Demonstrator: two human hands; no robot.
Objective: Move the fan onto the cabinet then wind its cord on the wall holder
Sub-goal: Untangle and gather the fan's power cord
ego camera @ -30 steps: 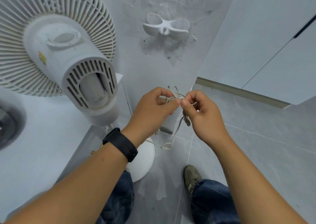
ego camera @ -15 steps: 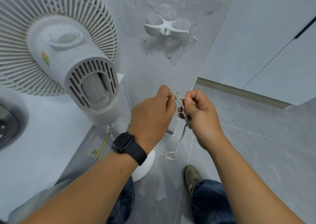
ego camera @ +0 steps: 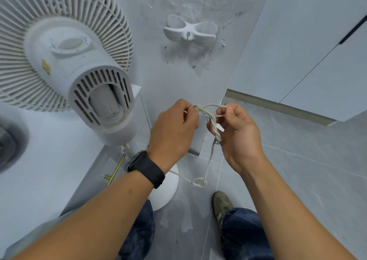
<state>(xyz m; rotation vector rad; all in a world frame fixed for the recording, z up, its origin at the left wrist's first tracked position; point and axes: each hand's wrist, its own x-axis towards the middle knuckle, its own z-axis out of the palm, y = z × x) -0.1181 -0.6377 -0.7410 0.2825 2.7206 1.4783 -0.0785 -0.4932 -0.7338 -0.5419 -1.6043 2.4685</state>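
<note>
Both hands are curling tight around the cord (ego camera: 213,123): the left hand (ego camera: 173,129) is pinching one end of a thin, off-white twisted loop, and the right hand (ego camera: 237,129) is gripping the braided-looking bunch, with a little loop dangling below toward the floor tiles. The fan (ego camera: 65,61), ribbed white plastic grille and slotted motor housing, is sitting on the cabinet (ego camera: 39,170) top near its right edge. The smooth two-winged wall holder (ego camera: 189,31) is sitting bare on the scuffed wall.

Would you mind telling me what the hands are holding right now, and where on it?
Both hold the fan's cord: the left hand and right hand each pinch an end of its top loop.
</note>
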